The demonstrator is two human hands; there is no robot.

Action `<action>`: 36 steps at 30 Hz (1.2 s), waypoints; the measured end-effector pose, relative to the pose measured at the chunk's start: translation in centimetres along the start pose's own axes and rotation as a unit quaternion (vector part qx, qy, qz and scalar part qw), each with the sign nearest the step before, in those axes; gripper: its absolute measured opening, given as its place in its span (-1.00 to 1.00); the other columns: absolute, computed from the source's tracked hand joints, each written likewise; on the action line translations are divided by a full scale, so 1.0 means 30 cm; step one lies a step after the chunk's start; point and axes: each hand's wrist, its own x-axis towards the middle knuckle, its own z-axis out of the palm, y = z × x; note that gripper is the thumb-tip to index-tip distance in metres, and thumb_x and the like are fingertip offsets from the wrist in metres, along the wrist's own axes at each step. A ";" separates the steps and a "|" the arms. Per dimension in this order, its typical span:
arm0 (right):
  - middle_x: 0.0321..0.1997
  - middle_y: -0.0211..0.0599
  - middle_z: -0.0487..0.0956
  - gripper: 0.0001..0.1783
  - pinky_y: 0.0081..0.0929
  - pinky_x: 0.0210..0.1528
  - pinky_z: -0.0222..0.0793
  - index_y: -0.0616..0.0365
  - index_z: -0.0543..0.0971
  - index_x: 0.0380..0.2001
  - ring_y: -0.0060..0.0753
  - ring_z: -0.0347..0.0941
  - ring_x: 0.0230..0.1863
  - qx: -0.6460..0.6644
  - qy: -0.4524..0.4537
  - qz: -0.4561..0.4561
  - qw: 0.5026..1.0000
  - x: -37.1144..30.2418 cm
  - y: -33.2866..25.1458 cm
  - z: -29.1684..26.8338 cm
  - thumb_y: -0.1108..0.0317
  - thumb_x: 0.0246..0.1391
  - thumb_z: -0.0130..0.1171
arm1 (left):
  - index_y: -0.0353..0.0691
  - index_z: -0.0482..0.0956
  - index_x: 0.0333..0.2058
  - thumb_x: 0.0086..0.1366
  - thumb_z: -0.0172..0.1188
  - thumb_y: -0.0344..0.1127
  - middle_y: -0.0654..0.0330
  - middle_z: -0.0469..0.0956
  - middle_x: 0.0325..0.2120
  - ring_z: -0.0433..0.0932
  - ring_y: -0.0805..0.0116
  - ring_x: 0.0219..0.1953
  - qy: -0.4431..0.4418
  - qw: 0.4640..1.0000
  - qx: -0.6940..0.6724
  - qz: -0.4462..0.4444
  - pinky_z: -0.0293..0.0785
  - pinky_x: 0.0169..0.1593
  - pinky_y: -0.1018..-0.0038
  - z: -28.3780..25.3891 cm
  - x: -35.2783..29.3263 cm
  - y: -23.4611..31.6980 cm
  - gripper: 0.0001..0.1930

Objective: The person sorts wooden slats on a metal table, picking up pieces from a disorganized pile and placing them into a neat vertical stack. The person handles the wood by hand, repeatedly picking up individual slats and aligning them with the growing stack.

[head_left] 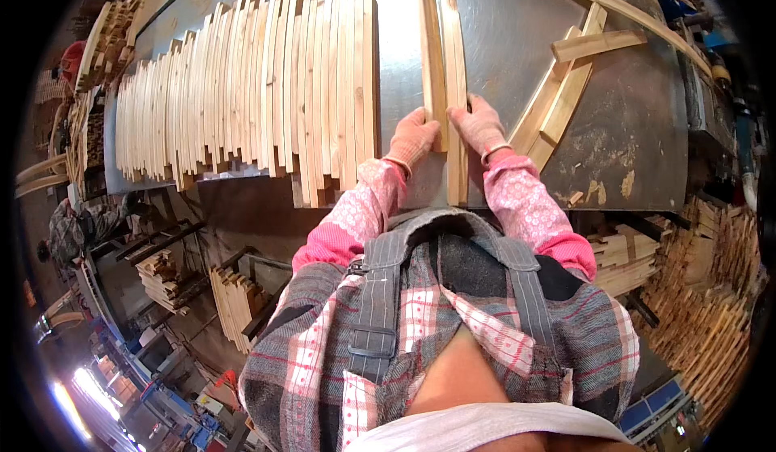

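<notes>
Two long narrow wooden slats (443, 56) lie side by side on a grey metal table (630, 128), running away from me. My left hand (414, 138), in a pink work glove, grips the near end of the left slat. My right hand (478, 123), gloved the same, presses on the near end of the right slat (457, 72). Both forearms wear pink patterned sleeves.
A wide row of stacked slats (242, 88) fills the table's left half. A curved wooden frame (566, 80) lies at the right. Sawdust patches (602, 189) sit near the table's front edge. Piles of cut wood (703, 290) stand low at right, more stacks (234, 298) at lower left.
</notes>
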 end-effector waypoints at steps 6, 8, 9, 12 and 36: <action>0.06 -0.19 0.67 -0.47 -0.45 0.14 0.47 0.35 0.54 0.19 -0.37 0.58 0.04 0.240 -0.014 -0.011 0.971 0.052 0.140 0.023 0.32 0.21 0.28 | -0.33 0.67 -0.17 0.26 0.13 -0.41 0.18 0.65 -0.41 0.55 0.40 -0.41 -0.048 0.990 -0.123 -0.056 0.48 -0.31 0.46 -0.158 -0.016 -0.118 -0.77; 0.02 -0.19 0.68 -0.47 -0.46 0.08 0.50 0.33 0.54 0.20 -0.39 0.60 -0.03 0.317 -0.068 0.034 0.946 0.102 0.200 0.021 0.31 0.20 0.29 | -0.34 0.66 -0.17 0.28 0.13 -0.38 0.19 0.65 -0.39 0.58 0.38 -0.37 0.000 0.997 -0.074 -0.009 0.51 -0.26 0.44 -0.146 -0.050 -0.093 -0.77; 0.08 -0.11 0.67 -0.37 -0.44 0.15 0.46 0.39 0.48 0.25 -0.34 0.59 0.04 0.311 -0.081 0.047 0.946 0.099 0.200 0.000 0.26 0.18 0.30 | -0.34 0.66 -0.17 0.29 0.13 -0.37 0.19 0.66 -0.38 0.59 0.37 -0.36 0.021 0.998 -0.049 0.014 0.53 -0.23 0.44 -0.138 -0.058 -0.087 -0.77; 0.06 -0.14 0.68 -0.36 -0.44 0.12 0.48 0.38 0.49 0.25 -0.33 0.60 0.02 0.258 -0.079 0.067 0.961 0.126 0.198 -0.005 0.25 0.17 0.30 | -0.34 0.59 -0.01 0.33 0.15 -0.27 -0.02 0.70 -0.20 0.67 0.07 -0.12 0.024 0.982 0.187 0.027 0.55 -0.01 0.29 -0.174 -0.063 -0.111 -0.66; -0.24 -0.22 0.68 -0.50 -0.40 -0.16 0.54 0.33 0.59 0.06 -0.40 0.61 -0.23 0.200 -0.068 0.061 0.975 0.101 0.144 0.100 0.18 0.19 0.33 | -0.36 0.17 0.40 0.11 0.47 -0.06 -0.27 0.47 0.15 0.46 -0.23 0.23 -0.001 0.945 0.326 0.008 0.41 0.30 0.15 -0.143 -0.204 -0.158 -0.01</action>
